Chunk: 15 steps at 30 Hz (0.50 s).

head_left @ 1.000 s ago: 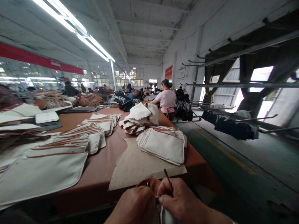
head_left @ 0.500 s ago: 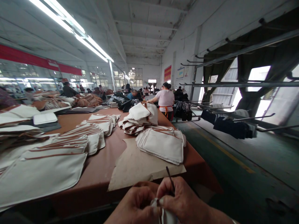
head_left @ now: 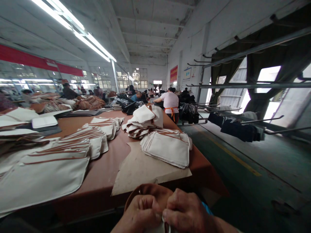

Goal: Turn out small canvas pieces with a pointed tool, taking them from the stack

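Two hands are pressed together at the near table (head_left: pixel 102 178) edge: left hand (head_left: pixel 142 212) and right hand (head_left: pixel 186 212), fingers pinched shut on a white fabric piece (head_left: pixel 163 226) between them. The thin dark tool seen upright a moment ago is no longer visible, and a brown strap loop (head_left: pixel 136 192) is now raised behind the knuckles. Finished cream pouches (head_left: pixel 167 149) are stacked beyond, apart.

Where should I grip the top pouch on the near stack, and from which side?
Probably pinch the near right corner of the top pouch from the aisle side: that stack sits at the table edge, its corner overhangs the brown paper, and nothing blocks it.
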Tool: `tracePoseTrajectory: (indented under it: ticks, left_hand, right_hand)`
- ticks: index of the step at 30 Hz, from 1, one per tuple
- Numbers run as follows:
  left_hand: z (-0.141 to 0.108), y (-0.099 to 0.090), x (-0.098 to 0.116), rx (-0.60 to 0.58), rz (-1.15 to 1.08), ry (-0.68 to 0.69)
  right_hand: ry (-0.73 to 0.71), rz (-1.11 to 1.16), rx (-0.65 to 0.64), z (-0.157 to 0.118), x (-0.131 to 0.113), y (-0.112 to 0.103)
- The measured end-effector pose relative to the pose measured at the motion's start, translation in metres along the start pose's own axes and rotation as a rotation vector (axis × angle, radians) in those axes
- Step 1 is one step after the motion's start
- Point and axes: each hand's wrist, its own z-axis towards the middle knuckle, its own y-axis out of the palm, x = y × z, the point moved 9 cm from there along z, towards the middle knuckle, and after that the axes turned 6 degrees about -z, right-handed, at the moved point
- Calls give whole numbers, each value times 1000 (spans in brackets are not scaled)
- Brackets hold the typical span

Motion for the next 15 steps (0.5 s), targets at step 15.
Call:
tracePoseTrajectory:
  ticks: [15]
  left_hand:
    - [-21,13,32,4,389,234]
  right_hand:
    - [614,658,-3,-8,38,-5]
